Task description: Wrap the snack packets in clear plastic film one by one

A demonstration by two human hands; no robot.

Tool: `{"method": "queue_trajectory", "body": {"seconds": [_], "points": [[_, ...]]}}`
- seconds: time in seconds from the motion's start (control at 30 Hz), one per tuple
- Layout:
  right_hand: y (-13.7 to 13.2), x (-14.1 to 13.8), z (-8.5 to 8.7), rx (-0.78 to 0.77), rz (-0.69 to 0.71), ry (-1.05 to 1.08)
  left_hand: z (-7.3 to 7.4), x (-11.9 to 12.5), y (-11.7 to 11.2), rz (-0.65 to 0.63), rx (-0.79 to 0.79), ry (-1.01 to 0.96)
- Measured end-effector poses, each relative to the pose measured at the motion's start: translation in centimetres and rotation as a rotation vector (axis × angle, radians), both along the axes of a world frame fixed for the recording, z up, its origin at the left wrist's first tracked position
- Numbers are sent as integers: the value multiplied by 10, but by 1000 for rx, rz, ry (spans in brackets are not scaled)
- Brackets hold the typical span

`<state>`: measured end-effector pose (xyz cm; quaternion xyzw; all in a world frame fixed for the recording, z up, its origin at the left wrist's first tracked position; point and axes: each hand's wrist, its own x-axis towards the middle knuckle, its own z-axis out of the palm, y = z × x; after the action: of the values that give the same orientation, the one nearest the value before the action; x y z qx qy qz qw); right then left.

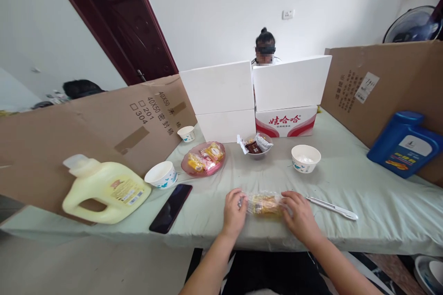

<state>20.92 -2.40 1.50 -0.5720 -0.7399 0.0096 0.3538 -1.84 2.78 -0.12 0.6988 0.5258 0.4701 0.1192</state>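
Clear-wrapped yellow packet [266,204] is held at the near edge of the bench [346,175], its long axis running left to right. Its left end is pinched in the left hand [235,212], and its right end is clasped under the fingers of the right hand [300,216]; neither is nearer, as both are touching. Whether it is lifted cannot be told. A slim white tool [332,208] is laid just beside the right hand.
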Motion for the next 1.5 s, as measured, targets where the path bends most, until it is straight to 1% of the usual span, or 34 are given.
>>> {"method": "queue_trajectory", "body": {"seconds": [0.1,0.17,0.23,0.27,0.33,0.37,0.4,0.47,0.5,0.57,0.63,0.7,0.73,0.77,0.83,0.9,0.97,1.0,1.07,1.17,1.2,1.27,1.33,1.37,1.4,1.43,1.5], "points": [[-13,35,-2,50,16,108,3,-37,-13,5,-55,-56],[-29,62,-10,12,6,113,0,-61,-26,7,-76,-40],[-44,81,-19,-36,-57,114,-4,-76,-39,46,-73,-26],[-49,87,-22,-42,-102,126,-4,-78,-44,74,-51,-28],[-52,87,-22,-14,-171,165,1,-73,-51,88,35,-35],[-50,82,-17,7,-182,185,6,-65,-53,56,87,-30],[-47,75,-11,21,-176,201,14,-56,-54,-1,134,-16],[-36,58,7,5,-113,211,31,-33,-54,-161,180,34],[-32,48,17,-32,-65,203,39,-22,-55,-239,173,61],[-28,31,35,-163,48,152,53,-4,-57,-387,120,111],[-32,20,47,-341,162,53,59,7,-62,-544,24,183],[-43,16,50,-497,228,-73,58,12,-65,-670,-60,276],[-48,16,48,-547,233,-129,56,13,-65,-698,-78,319],[-52,17,46,-580,221,-178,54,15,-63,-696,-79,360],[-56,21,38,-594,146,-245,48,19,-57,-634,-52,431],[-52,27,31,-547,44,-269,43,25,-45,-575,-49,498],[-43,33,23,-433,-24,-255,39,34,-33,-561,-77,541],[-37,36,18,-357,-35,-238,38,38,-28,-566,-95,546],[-26,42,6,-201,-14,-212,36,45,-19,-591,-128,527],[-15,48,-18,-21,19,-234,34,46,-8,-630,-161,411],[-13,49,-25,12,14,-251,34,44,-3,-631,-186,337],[-12,50,-38,41,-13,-276,34,37,10,-612,-292,125],[-12,50,-44,34,-29,-283,40,31,29,-546,-415,-113],[-12,50,-46,25,-31,-284,47,28,40,-494,-439,-199],[-13,50,-46,16,-32,-284,56,27,53,-433,-426,-242],[-13,50,-47,8,-32,-285,68,26,67,-367,-375,-241],[-13,50,-47,-1,-35,-288,96,28,98,-246,-206,-119]]}}
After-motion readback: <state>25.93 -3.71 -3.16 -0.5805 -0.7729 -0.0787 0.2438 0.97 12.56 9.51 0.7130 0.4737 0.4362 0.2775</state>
